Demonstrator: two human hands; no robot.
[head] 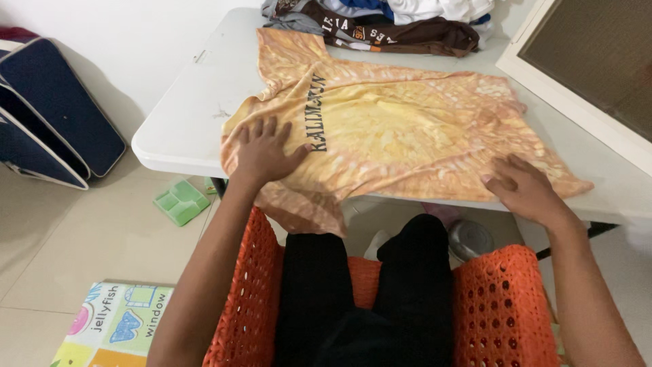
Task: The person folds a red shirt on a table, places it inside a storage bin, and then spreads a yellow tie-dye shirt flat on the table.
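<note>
An orange-and-yellow tie-dye T-shirt (pixel 401 129) with dark lettering lies spread face up on a white table (pixel 183 115); one sleeve hangs over the near edge. My left hand (pixel 263 151) rests flat, fingers spread, on the shirt's left part beside the lettering. My right hand (pixel 519 187) presses down on the shirt's right lower edge near the table's front. Neither hand grips the cloth.
A heap of other clothes (pixel 401 24), brown, white and blue, sits at the table's far end. I sit on an orange perforated plastic chair (pixel 502 306). On the floor lie a green tray (pixel 180 201), a colourful mat (pixel 115 326) and dark blue bags (pixel 47 115). A framed screen (pixel 591 61) stands at right.
</note>
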